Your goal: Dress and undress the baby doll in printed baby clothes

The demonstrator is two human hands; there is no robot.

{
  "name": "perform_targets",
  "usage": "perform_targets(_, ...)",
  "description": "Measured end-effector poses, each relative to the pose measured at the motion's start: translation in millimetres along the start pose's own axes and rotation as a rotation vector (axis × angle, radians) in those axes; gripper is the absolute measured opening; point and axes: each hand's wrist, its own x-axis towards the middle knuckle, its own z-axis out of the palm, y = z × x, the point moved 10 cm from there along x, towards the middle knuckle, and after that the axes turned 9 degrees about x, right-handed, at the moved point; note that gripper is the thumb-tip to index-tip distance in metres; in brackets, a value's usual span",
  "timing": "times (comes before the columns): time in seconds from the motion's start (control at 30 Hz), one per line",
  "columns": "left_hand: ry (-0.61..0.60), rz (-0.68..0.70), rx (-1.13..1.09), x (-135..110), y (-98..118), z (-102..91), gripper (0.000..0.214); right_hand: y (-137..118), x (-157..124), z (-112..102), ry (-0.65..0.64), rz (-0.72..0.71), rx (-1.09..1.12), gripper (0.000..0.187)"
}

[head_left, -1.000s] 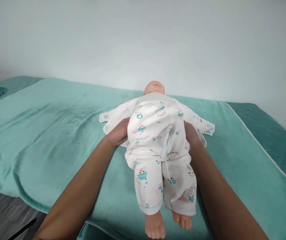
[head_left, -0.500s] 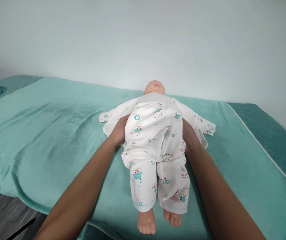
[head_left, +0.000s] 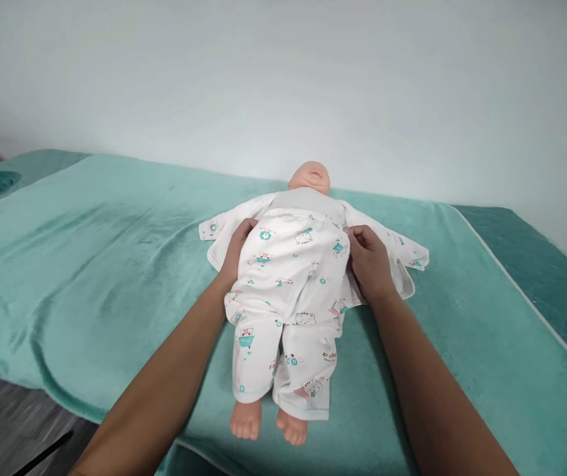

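A baby doll (head_left: 310, 177) lies on its back in the head view, its bare feet pointing towards me. White printed baby pants (head_left: 286, 271) cover its legs and reach high over its belly. Under them is a white baby shirt (head_left: 382, 238), its sleeves spread to both sides and its lower flaps out on the cloth. At the left edge of the waist, my left hand (head_left: 238, 251) grips the pants, its fingertips partly hidden by the fabric. My right hand (head_left: 370, 263) pinches the pants at the right edge of the waist, thumb and fingers closed.
A teal plush cover (head_left: 115, 264) spreads beneath the doll, with folds on the left. Darker teal fabric (head_left: 526, 258) shows at the right. Behind stands a pale wall (head_left: 283, 79). A grey floor (head_left: 6, 423) appears at lower left, with a thin black bar (head_left: 43, 455).
My right hand has come out from the doll's side and now pinches the pants' edge higher up. The doll's legs and lower body have swung left. My left hand has shifted slightly left and up.
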Motion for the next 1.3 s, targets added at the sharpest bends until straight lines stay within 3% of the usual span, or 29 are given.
perform_targets(0.13, 0.061, 0.097, 0.04, 0.1, 10.9, -4.7, 0.025, -16.6, -1.7, 10.7, -0.12, -0.097, -0.042, 0.017)
perform_targets(0.27, -0.035, 0.237, 0.116, 9.1, 32.9, 6.2, 0.021, -20.5, 3.3, 18.2, -0.228, -0.1, -0.089, 0.019)
perform_targets(0.4, -0.099, 0.193, 0.091, 19.9, 32.7, 14.1, 0.017, -32.8, 5.3, 28.7, -0.315, -0.24, -0.14, 0.01)
perform_targets(0.57, -0.102, 0.143, 0.119, 22.6, 33.4, 15.8, 0.019, -46.9, -2.3, 41.2, -0.315, -0.387, -0.258, 0.007)
perform_targets(0.7, -0.07, 0.088, 0.258, 45.5, 25.6, 18.8, 0.019, -50.8, 6.6, 44.5, -0.207, -0.377, -0.47, 0.007)
perform_targets(0.8, -0.016, 0.027, 0.23, 71.7, 7.1, 21.4, 0.021, -48.9, 25.8, 48.0, -0.152, -0.337, -0.643, 0.009)
perform_targets(0.93, 0.056, -0.19, 0.176, 86.5, -34.5, 20.6, 0.026, -40.9, 50.8, 54.6, -0.17, -0.262, -0.665, 0.009)
perform_targets(1.0, 0.07, -0.218, 0.157, 84.7, -41.6, 20.9, 0.025, -37.4, 57.0, 53.8, -0.167, -0.239, -0.631, 0.011)
perform_targets(1.13, 0.029, -0.021, 0.142, 79.7, -18.5, 26.8, 0.017, -36.4, 58.2, 50.5, -0.177, -0.32, -0.545, 0.012)
perform_targets(1.23, -0.091, 0.193, 0.208, 75.9, 6.6, 37.9, 0.018, -35.7, 56.9, 53.0, -0.238, -0.418, -0.538, 0.02)
perform_targets(1.3, -0.184, 0.216, 0.21, 76.3, 8.5, 44.4, 0.023, -30.5, 58.0, 56.4, -0.294, -0.406, -0.546, 0.025)
